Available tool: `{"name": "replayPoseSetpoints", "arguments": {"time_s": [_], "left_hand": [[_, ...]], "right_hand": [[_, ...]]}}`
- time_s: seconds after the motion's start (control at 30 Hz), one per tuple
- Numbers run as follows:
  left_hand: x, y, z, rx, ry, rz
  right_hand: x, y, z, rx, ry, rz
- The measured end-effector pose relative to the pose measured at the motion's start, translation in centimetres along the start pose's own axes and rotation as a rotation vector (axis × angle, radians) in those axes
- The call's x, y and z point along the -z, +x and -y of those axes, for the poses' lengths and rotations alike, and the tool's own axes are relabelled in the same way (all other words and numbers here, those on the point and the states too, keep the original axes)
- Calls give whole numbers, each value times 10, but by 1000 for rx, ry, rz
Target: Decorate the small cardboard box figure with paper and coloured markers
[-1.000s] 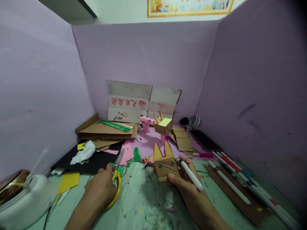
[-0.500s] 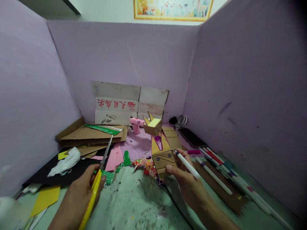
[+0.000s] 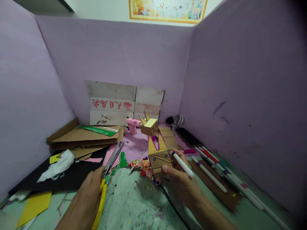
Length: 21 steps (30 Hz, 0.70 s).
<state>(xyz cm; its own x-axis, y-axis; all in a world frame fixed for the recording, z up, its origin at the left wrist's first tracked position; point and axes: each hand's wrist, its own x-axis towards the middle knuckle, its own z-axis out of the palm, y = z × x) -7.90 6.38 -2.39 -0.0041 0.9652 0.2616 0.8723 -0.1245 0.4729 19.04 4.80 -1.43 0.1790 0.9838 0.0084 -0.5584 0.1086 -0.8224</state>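
My left hand (image 3: 87, 195) is wrapped round a pair of yellow-handled scissors (image 3: 113, 158), whose blades stand slightly apart and point away from me. Between the thumb and fingers of my right hand (image 3: 183, 182) is a brown cardboard animal head (image 3: 159, 162), with two dark-blue eyes and pointed yellow ears edged in purple. A white marker (image 3: 183, 165) lies in the same hand, its tip near the head's right edge. Behind it stands a small cardboard box with ears (image 3: 149, 126). A floral-patterned glue gun (image 3: 146, 166) lies partly hidden behind the head.
Folded cardboard (image 3: 72, 135) and a crumpled white tissue (image 3: 59, 164) lie on the left. A pink cardboard piece (image 3: 132, 124) stands at the back. Several markers (image 3: 216, 180) and a phone (image 3: 188, 136) line the right wall. A black cable (image 3: 170, 201) runs toward me.
The scissors have swung to the right and their blades have come apart. My right hand still holds the cardboard head and marker. The whole view has shifted a little.
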Motion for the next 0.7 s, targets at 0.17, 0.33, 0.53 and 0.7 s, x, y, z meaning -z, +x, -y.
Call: {"name": "replayPoseSetpoints", "arguments": {"time_s": [0.17, 0.33, 0.53, 0.7], "left_hand": [[5, 2, -4, 101, 315, 170], [11, 12, -8, 259, 446, 262], [14, 11, -14, 276, 452, 282], [17, 15, -13, 282, 418, 249]], "right_hand": [[-3, 0, -2, -42, 44, -36], [-4, 1, -7, -17, 73, -90], [-2, 1, -8, -17, 49, -26], [-7, -1, -5, -15, 72, -43]]}}
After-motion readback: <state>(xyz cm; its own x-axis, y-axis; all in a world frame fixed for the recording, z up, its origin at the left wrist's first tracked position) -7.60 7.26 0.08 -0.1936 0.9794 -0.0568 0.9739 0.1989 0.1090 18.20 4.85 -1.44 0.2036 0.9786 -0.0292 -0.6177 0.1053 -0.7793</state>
